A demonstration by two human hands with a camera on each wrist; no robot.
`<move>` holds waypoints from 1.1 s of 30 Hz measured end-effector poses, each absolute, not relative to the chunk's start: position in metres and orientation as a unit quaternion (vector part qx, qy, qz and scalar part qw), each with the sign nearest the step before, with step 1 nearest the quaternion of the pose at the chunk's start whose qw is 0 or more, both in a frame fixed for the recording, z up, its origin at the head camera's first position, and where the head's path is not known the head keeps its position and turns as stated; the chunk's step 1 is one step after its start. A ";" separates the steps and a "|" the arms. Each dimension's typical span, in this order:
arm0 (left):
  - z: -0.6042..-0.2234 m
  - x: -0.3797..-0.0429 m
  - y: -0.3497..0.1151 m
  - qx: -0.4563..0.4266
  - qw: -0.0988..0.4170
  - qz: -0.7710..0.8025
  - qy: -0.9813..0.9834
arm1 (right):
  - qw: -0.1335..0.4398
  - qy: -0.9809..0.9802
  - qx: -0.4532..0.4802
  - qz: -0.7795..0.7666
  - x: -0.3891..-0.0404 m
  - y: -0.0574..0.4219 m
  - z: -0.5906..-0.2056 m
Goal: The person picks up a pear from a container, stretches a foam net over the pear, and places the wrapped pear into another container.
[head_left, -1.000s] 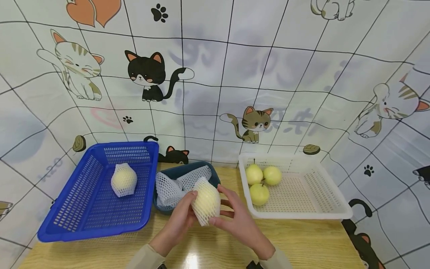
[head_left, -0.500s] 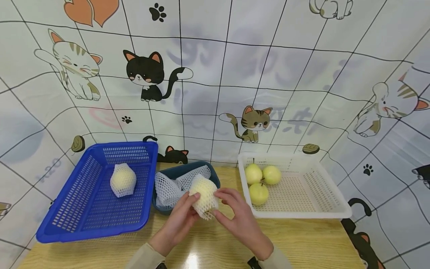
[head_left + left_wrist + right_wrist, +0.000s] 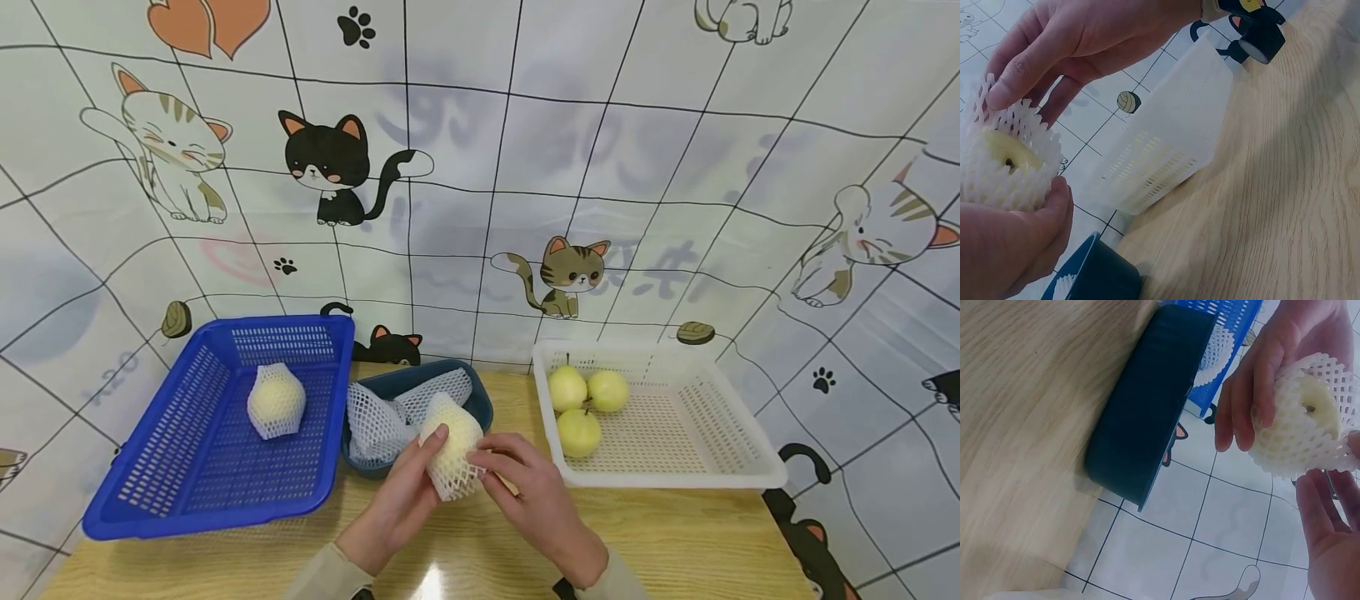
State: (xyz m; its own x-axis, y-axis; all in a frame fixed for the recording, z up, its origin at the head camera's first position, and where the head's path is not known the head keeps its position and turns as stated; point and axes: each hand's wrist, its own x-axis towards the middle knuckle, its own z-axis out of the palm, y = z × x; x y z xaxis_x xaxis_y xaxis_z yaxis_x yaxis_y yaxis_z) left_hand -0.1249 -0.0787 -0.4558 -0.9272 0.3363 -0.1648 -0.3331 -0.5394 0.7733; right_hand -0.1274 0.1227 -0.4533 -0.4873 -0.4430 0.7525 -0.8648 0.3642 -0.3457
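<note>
A yellow-green pear (image 3: 1013, 153) sits inside a white foam net sleeve (image 3: 455, 442), held up in front of the teal basket. My left hand (image 3: 402, 492) grips the sleeved pear from the left, thumb over its front. From the right, my right hand (image 3: 536, 500) pinches the sleeve's open edge between thumb and fingers. Through that opening in the right wrist view, the pear's dimpled end (image 3: 1311, 407) shows bare. More foam net sleeves (image 3: 378, 421) lie in the teal basket (image 3: 486, 408) just behind my left hand.
On the left stands a blue basket (image 3: 202, 492) with one sleeved pear (image 3: 276, 402) in it. A white basket (image 3: 675, 481) on the right holds three bare pears (image 3: 577, 433) at its left end. Behind the wooden table (image 3: 675, 542) hangs a cat-print cloth (image 3: 465, 167).
The sleeved pear has tilted and turned a little in my left hand. My right hand has shifted from the pear's side to the sleeve's lower right edge.
</note>
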 end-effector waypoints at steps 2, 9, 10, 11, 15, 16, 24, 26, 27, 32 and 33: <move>-0.456 -0.125 -0.078 -0.005 0.186 0.879 0.439 | 0.282 -0.776 0.428 0.368 -0.127 0.122 -0.453; -0.457 -0.122 -0.075 -0.032 0.174 0.882 0.438 | 0.289 -0.771 0.455 0.338 -0.121 0.121 -0.453; -0.456 -0.121 -0.074 -0.031 0.172 0.883 0.436 | 0.290 -0.771 0.457 0.335 -0.120 0.121 -0.453; -0.456 -0.121 -0.073 -0.029 0.171 0.883 0.436 | 0.292 -0.770 0.460 0.333 -0.120 0.121 -0.453; -0.454 -0.119 -0.070 -0.023 0.162 0.884 0.438 | 0.303 -0.769 0.465 0.317 -0.121 0.120 -0.452; -0.453 -0.119 -0.070 -0.023 0.161 0.883 0.441 | 0.303 -0.771 0.464 0.314 -0.121 0.120 -0.452; -0.449 -0.123 -0.073 -0.028 0.128 0.858 0.496 | 0.248 -0.792 0.446 0.336 -0.124 0.125 -0.451; -0.446 -0.124 -0.079 -0.034 0.111 0.846 0.520 | 0.232 -0.790 0.442 0.356 -0.124 0.128 -0.451; -0.443 -0.124 -0.082 -0.038 0.103 0.837 0.536 | 0.224 -0.789 0.438 0.369 -0.123 0.130 -0.450; -0.420 -0.125 -0.113 -0.054 0.057 0.755 0.651 | 0.240 -0.776 0.409 0.415 -0.124 0.141 -0.446; -0.415 -0.126 -0.121 -0.053 0.049 0.736 0.674 | 0.248 -0.774 0.406 0.418 -0.125 0.144 -0.445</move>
